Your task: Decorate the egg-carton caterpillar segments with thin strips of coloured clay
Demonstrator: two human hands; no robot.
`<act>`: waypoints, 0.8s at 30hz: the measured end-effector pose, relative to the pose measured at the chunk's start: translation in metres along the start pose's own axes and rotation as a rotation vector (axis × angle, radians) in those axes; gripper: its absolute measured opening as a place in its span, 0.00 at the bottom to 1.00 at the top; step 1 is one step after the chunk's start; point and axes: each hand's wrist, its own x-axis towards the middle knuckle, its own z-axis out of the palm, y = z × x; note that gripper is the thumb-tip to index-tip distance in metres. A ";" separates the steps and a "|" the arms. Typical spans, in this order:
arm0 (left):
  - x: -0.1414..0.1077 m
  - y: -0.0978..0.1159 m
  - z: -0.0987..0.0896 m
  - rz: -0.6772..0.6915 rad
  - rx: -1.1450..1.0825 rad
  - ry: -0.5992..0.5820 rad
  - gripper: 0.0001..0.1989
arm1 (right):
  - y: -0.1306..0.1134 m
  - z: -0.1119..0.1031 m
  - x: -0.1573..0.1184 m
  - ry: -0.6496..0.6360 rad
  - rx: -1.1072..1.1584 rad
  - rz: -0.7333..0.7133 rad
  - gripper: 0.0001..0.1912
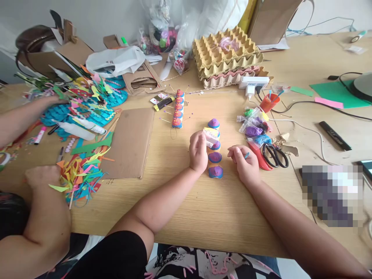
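Note:
My left hand (198, 152) is closed on a small clear packet (211, 136) with white and yellow in it. This packet hangs over an egg-carton strip (215, 157) of several bumps, painted blue and orange with purple clay on top, and hides part of it. To the right of the strip, my right hand (245, 162) is closed on a thin tool with a blue end (247, 155); the rest of the tool is hidden by the fingers. Farther back stands a second egg-carton strip (178, 109) in orange and blue, with pins sticking out of its sides.
Bags of coloured clay (254, 126), black-handled scissors (275, 155) and an orange cup (269, 102) lie to the right. Stacked egg trays (228, 54) stand behind. At left are cardboard (130, 141), paper scraps (83, 172) and a co-worker's arms (43, 217).

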 end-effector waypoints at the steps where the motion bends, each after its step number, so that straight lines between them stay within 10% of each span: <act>1: -0.002 0.002 -0.001 0.067 0.048 -0.047 0.25 | 0.002 -0.001 0.001 -0.028 0.010 -0.014 0.23; 8: -0.011 0.010 -0.004 0.571 0.222 -0.304 0.15 | 0.009 -0.012 0.016 -0.229 0.388 0.127 0.28; 24: -0.015 0.012 -0.002 0.527 0.409 -0.211 0.18 | 0.007 -0.009 0.027 -0.084 0.472 0.182 0.33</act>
